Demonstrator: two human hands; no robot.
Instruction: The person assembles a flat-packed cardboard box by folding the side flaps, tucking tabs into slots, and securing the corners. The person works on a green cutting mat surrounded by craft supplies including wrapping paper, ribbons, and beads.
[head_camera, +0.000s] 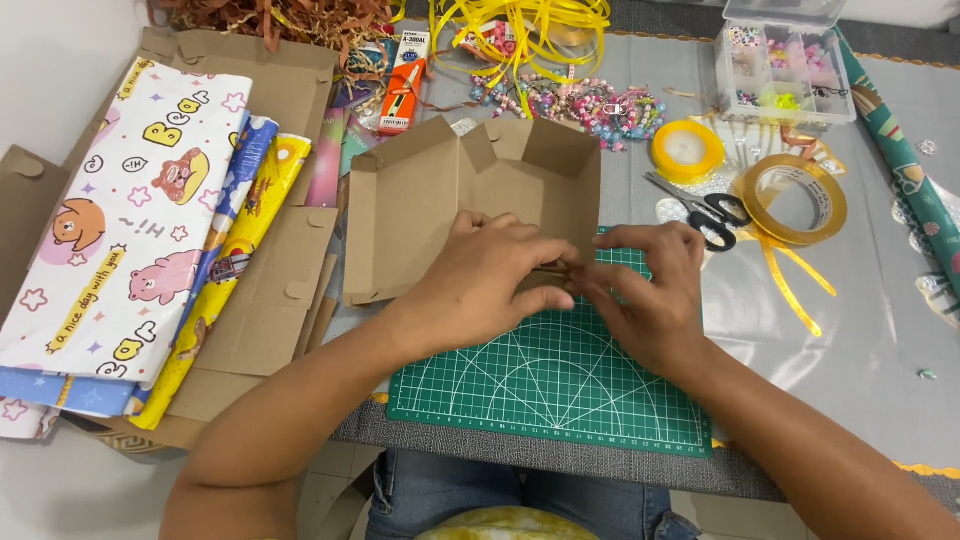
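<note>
A partly folded brown cardboard box (430, 190) lies on the green cutting mat (550, 385) in the middle of the table. My left hand (490, 275) presses on the box's near edge with fingers curled over a flap. My right hand (645, 290) meets it from the right, fingertips pinching the same flap where the two hands touch. One wall of the box stands upright at the far right corner (560, 150).
Folded gift wrap sheets (130, 220) and flat cardboard pieces (270, 300) lie at left. Black scissors (705, 210), a gold ribbon roll (795, 200), a yellow ribbon spool (687, 150), a bead box (785, 70), loose beads (590, 105) and a rolled green wrap (915, 185) sit behind and right.
</note>
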